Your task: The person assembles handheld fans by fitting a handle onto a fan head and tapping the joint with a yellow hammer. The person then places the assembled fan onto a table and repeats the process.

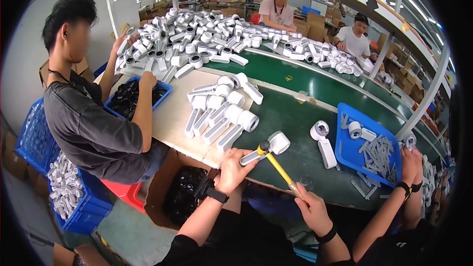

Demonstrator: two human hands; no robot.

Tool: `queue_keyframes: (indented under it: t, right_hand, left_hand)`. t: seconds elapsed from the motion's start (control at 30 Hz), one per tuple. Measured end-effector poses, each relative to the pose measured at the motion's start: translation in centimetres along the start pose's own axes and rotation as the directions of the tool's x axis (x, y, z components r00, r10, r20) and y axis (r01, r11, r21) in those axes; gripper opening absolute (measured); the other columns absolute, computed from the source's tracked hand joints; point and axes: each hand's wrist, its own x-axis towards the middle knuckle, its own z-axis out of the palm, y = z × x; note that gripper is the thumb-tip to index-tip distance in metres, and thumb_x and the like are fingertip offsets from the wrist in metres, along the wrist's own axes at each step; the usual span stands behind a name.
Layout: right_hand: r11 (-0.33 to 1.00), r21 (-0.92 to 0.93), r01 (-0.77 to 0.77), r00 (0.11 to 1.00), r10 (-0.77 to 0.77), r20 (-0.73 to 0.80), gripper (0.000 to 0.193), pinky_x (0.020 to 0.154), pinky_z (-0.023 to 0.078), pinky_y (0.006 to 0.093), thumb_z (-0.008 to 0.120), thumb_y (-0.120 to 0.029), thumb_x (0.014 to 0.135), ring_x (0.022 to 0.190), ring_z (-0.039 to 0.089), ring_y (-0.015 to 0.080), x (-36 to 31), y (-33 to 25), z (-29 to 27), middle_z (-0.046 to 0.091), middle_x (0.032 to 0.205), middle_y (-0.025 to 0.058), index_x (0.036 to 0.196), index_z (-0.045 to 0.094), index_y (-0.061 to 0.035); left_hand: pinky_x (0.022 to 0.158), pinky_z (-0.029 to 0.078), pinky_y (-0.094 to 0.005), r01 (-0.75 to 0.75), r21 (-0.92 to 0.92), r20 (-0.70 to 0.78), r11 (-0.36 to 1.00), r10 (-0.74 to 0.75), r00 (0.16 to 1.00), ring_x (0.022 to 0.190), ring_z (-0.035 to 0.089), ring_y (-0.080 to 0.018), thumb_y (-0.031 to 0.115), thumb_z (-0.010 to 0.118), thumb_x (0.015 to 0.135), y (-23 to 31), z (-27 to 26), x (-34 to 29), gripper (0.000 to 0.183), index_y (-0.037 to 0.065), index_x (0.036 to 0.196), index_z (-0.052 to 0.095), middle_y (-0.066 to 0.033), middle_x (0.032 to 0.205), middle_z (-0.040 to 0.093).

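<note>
Near the table's front edge my left hand (pixel 231 170) is closed round the handle of a white handheld fan (pixel 280 143), its round head pointing away to the right. My right hand (pixel 315 212) grips a hammer (pixel 280 169) with a yellow shaft and a dark round head. That head is over the fan's handle, close to my left fingertips; whether it touches cannot be told. Just beyond my left hand lies a group of similar white fans (pixel 221 106). Another fan (pixel 325 150) rests on the green surface to the right.
A blue tray (pixel 339 135) at the right holds grey strips. A co-worker's hands (pixel 411 165) work beside it. To the left, a person in a dark shirt (pixel 93 128) reaches into a blue bin (pixel 165 96) of black parts. A big fan pile (pixel 187 39) covers the far left.
</note>
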Motion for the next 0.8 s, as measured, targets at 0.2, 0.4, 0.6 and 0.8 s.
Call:
queue_keyframes:
  t: [0.2,0.4,0.6,0.8]
  right_hand:
    - [0.988,0.052,0.148,0.988,-0.150,0.046,0.048,0.067,0.047,0.0325,0.067,-0.003,0.090,0.070,0.058,0.0263,0.4,-1.7,1.0,0.061,0.084,0.0136,0.137,0.057,-0.0012]
    - [0.993,0.115,0.025,0.998,-0.017,-0.065,0.048,0.066,0.045,0.0298,0.066,-0.001,0.090,0.066,0.053,0.0205,0.0,-1.4,0.6,0.054,0.076,0.0103,0.137,0.056,0.0013]
    - [0.995,0.075,-0.068,0.998,0.069,-0.011,0.047,0.067,0.048,0.0344,0.065,-0.004,0.092,0.068,0.059,0.0283,0.3,-0.3,-0.6,0.059,0.080,0.0152,0.138,0.056,-0.0017]
    - [0.971,0.183,-0.153,0.986,0.162,-0.035,0.049,0.067,0.046,0.0268,0.064,-0.001,0.092,0.071,0.054,0.0126,0.5,1.7,-0.7,0.061,0.084,0.0091,0.139,0.054,0.0005]
  left_hand:
    - [0.081,0.049,-0.0434,0.039,0.168,-0.044,0.985,-0.033,0.999,0.087,0.062,-0.0358,0.021,0.086,0.073,-0.3,0.4,-0.5,0.031,0.004,0.095,0.073,-0.0148,0.088,0.068]
    - [0.079,0.050,-0.0421,0.077,0.121,-0.020,0.990,-0.075,0.997,0.086,0.063,-0.0344,0.021,0.086,0.072,-0.2,-0.3,-0.4,0.031,0.003,0.094,0.073,-0.0145,0.087,0.070]
    - [0.081,0.049,-0.0428,0.032,0.117,-0.004,0.993,-0.032,0.999,0.087,0.063,-0.0345,0.020,0.085,0.073,0.0,-0.3,-0.2,0.028,0.004,0.092,0.072,-0.0137,0.086,0.069]
    - [0.086,0.042,-0.0430,-0.117,0.328,0.017,0.937,0.117,0.993,0.091,0.063,-0.0301,0.023,0.080,0.076,1.0,-0.4,0.6,0.030,0.011,0.102,0.071,-0.0096,0.090,0.070]
